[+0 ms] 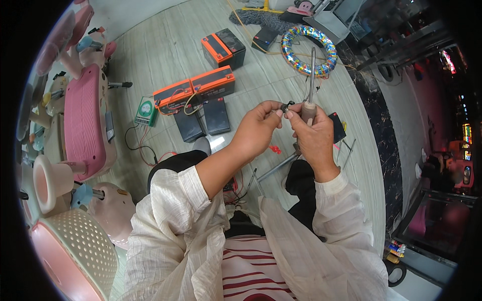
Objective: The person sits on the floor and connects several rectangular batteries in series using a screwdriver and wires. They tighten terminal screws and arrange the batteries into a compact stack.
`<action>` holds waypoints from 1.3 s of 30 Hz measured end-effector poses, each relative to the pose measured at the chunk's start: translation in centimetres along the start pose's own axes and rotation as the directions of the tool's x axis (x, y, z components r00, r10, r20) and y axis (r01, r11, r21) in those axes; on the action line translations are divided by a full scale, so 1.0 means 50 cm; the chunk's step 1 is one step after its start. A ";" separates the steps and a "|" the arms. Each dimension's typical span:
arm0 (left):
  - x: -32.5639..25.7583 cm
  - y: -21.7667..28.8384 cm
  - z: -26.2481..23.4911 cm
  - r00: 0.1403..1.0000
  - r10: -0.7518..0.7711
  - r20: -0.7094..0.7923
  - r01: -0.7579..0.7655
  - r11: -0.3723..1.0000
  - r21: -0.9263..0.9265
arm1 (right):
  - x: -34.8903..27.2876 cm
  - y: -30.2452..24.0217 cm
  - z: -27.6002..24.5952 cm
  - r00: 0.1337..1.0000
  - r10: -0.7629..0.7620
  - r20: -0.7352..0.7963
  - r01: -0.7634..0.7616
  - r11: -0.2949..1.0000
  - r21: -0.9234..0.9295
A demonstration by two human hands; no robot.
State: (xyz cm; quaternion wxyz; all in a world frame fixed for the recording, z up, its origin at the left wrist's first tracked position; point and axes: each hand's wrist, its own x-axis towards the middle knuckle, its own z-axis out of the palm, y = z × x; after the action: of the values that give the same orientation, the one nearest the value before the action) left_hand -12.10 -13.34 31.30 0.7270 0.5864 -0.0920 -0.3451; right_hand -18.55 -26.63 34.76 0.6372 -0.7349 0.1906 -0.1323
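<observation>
Meeting fingertip to fingertip: left hand [258,125], screwdriver-holding right hand [312,131].

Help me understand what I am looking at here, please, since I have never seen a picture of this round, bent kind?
There is no machine: a camera worn on a person's head looks down at their own two bare hands, and its wide lens bends the edges. The left hand pinches a small dark part at its fingertips. The right hand grips a screwdriver by its handle, shaft pointing away from the person. Below them on the pale floor lie orange-topped black batteries, a green and white meter with wires, and a multicoloured coil of wire. A pink plastic ride-on toy stands at the left.
</observation>
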 end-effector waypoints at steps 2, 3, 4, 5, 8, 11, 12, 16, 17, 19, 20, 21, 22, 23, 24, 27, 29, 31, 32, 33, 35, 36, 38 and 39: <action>0.000 0.000 0.000 1.000 -0.005 -0.004 0.005 1.000 -0.003 | 0.001 -0.001 0.002 1.000 -0.007 -0.008 0.007 1.000 0.006; -0.001 0.000 0.000 1.000 -0.014 -0.001 0.014 1.000 -0.013 | 0.001 0.000 0.003 1.000 -0.010 -0.012 0.010 1.000 0.011; -0.001 0.000 0.001 1.000 -0.024 0.004 0.024 0.999 -0.024 | 0.001 0.001 0.002 1.000 -0.013 -0.017 0.013 1.000 0.014; -0.001 0.000 0.002 0.999 -0.033 0.010 0.033 0.999 -0.036 | 0.001 0.003 0.002 0.999 -0.027 -0.027 0.027 1.000 -0.013; 0.001 -0.003 0.004 0.999 -0.039 0.031 0.042 0.997 -0.070 | 0.002 0.013 -0.001 0.994 -0.087 -0.060 0.082 0.993 -0.086; -0.001 -0.001 0.006 0.999 -0.041 0.033 0.043 0.997 -0.069 | 0.002 0.022 0.003 0.986 -0.138 -0.091 0.128 0.985 -0.113; -0.001 -0.001 0.006 0.999 -0.041 0.032 0.043 0.997 -0.071 | 0.002 0.023 0.005 0.987 -0.130 -0.096 0.120 0.987 -0.105; 0.000 -0.007 0.003 1.000 -0.028 0.014 0.029 0.998 -0.062 | -0.001 0.007 0.008 0.997 -0.036 -0.074 0.028 0.994 -0.103; 0.000 -0.007 0.004 1.000 -0.022 0.008 0.022 0.998 -0.055 | 0.001 0.011 0.005 0.998 -0.010 -0.057 0.006 0.998 -0.066; -0.002 -0.002 0.004 0.999 -0.032 0.018 0.033 0.998 -0.047 | 0.005 0.022 -0.003 0.999 0.041 -0.019 -0.040 0.999 0.007; -0.003 -0.001 0.004 0.999 -0.038 0.024 0.039 0.998 -0.044 | 0.006 0.022 -0.006 0.998 0.069 -0.011 -0.068 0.997 0.027; -0.001 -0.004 0.004 0.999 -0.029 0.027 0.030 0.999 -0.042 | 0.007 0.021 -0.008 0.995 0.097 -0.003 -0.096 0.994 0.047; 0.000 -0.008 0.003 0.999 -0.020 0.028 0.021 0.999 -0.039 | 0.007 0.020 -0.009 0.992 0.124 0.008 -0.124 0.990 0.069; 0.000 -0.010 0.002 1.000 -0.011 0.029 0.012 0.999 -0.035 | 0.008 0.021 -0.007 0.993 0.122 -0.002 -0.121 0.990 0.068; 0.000 -0.010 0.001 1.000 -0.012 0.029 0.013 0.999 -0.036 | 0.008 0.024 -0.004 0.993 0.120 -0.012 -0.119 0.991 0.067; 0.000 -0.011 0.002 1.000 -0.010 0.028 0.011 0.999 -0.033 | 0.006 0.024 0.001 0.995 0.099 -0.033 -0.097 0.994 0.043; 0.001 -0.011 0.002 1.000 -0.002 0.025 0.003 1.000 -0.020 | 0.005 0.025 0.005 0.996 0.080 -0.051 -0.078 0.996 0.039; 0.001 -0.010 0.003 1.000 -0.003 0.022 0.003 1.000 -0.020 | 0.005 0.028 0.011 0.995 0.061 -0.075 -0.057 0.997 0.055; 0.001 -0.010 0.003 1.000 -0.003 0.020 0.003 1.000 -0.019 | 0.005 0.028 0.011 0.995 0.065 -0.075 -0.062 0.997 0.047; 0.001 -0.009 0.003 1.000 -0.009 0.013 0.010 1.000 -0.020 | 0.005 0.028 0.011 0.995 0.069 -0.075 -0.066 0.997 0.039; 0.000 -0.008 0.002 1.000 -0.022 0.000 0.022 1.000 -0.022 | 0.006 0.028 0.011 0.996 0.048 -0.079 -0.050 0.999 -0.020; 0.000 -0.009 0.002 1.000 -0.015 -0.008 0.015 1.000 -0.012 | 0.007 0.030 0.010 0.996 0.023 -0.082 -0.029 0.997 -0.070; 0.002 -0.013 0.002 1.000 0.001 -0.022 0.000 1.000 0.007 | 0.006 0.029 0.010 0.994 -0.067 -0.086 0.051 0.983 -0.175; 0.003 -0.014 0.001 1.000 0.008 -0.018 -0.008 1.000 0.004 | 0.003 0.028 0.014 0.988 -0.132 -0.084 0.110 0.967 -0.228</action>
State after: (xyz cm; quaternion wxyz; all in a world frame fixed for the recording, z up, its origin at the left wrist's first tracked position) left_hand -12.30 -13.53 30.65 0.7280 0.5907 -0.0884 -0.3365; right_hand -18.28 -26.25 33.28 0.5314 -0.8046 0.1902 -0.1846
